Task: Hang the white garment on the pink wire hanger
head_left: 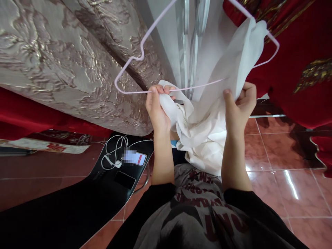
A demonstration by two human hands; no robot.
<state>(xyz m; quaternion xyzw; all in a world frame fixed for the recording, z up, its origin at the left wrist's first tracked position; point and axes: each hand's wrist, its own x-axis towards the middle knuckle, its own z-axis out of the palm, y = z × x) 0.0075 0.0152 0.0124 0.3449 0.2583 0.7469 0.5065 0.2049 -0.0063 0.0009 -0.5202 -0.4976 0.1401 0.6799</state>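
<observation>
White cloth [204, 129], thin and faintly sheer, hangs over the right part of a pale pink, slender wire-shaped hanger [142, 50] in the upper right of the frame, then falls in loose, bunched folds through the centre, down to the grey T-shirt with dark red lettering [201, 204]. The left hand [158, 109], just left of centre, has its thumb and fingers closed on a gathered edge of the cloth beside the hanger's lower bar; whether that bar is pinched too, I cannot tell. The right hand [239, 109], right of centre, clamps the cloth between thumb and curled fingers below the draped part. The hanger's right corner pokes out beyond the fabric, while its left corner is bare. To handle this well, I would steady the lower bar with the left hand, open the bunched edge before pulling, and let the right hand draw the fabric lightly, since such soft material probably creases and could slip off the smooth hanger. Spreading the folds evenly along the bar should stop one side dragging. The brocade curtain with a silvery-beige raised pattern [85, 65], upper left, lies close behind the hanger's left corner, so it would be wise to avoid snagging it.
</observation>
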